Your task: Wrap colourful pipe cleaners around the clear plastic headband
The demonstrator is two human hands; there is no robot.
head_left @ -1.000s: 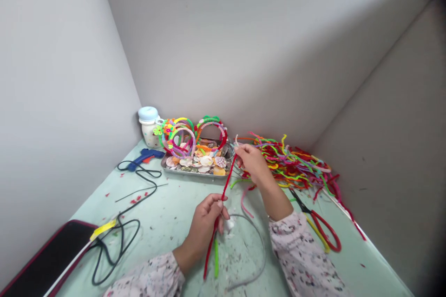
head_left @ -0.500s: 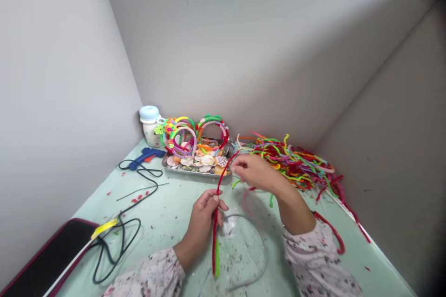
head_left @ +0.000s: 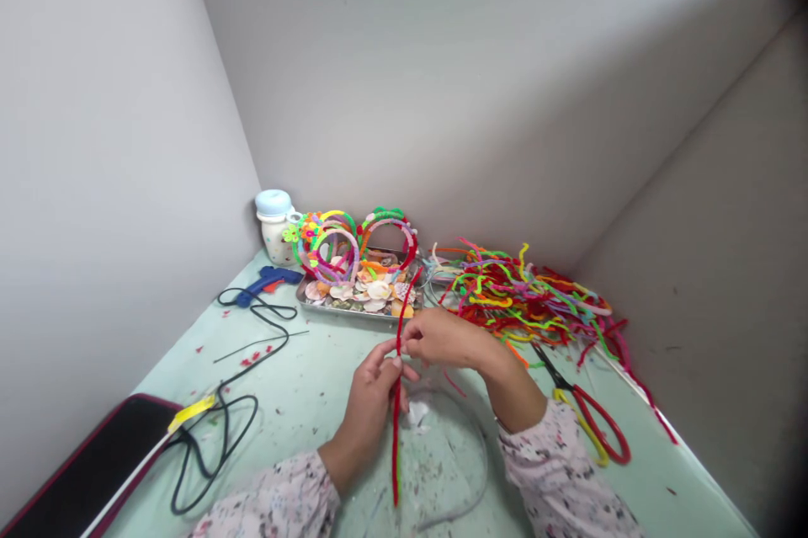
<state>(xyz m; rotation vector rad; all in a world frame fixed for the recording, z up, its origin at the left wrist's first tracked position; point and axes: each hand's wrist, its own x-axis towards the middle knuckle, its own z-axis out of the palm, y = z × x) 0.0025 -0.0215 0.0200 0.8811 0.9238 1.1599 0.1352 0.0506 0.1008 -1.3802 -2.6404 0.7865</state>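
Observation:
A red pipe cleaner [head_left: 397, 445] stands lengthwise before me, its upper part curving up past the tray's front edge. My left hand [head_left: 371, 391] is closed around its middle, thumb and fingers pinching it. A bright green strip [head_left: 400, 471] shows just behind its lower end. Just above the left fingers, my right hand [head_left: 435, 340] is closed, with its fingertips pinched against the red stem. A grey hoop [head_left: 483, 445] lies on the table below my hands, and a crumpled white scrap [head_left: 417, 413] is beside the left fingers.
A metal tray [head_left: 353, 315] of shells holds several colourful headbands [head_left: 337, 256]. Right of it lies a pile of pipe cleaners [head_left: 536, 302], with scissors [head_left: 590, 416] nearer. On the left are a lidded jar [head_left: 274, 231], a blue glue gun [head_left: 262, 284], a black cord [head_left: 252, 412] and a dark tablet-like object [head_left: 88, 462].
My right hand has come down and left from near the red pipe cleaner's top to beside my left fingers. The scissors show more fully, and the view has shifted slightly.

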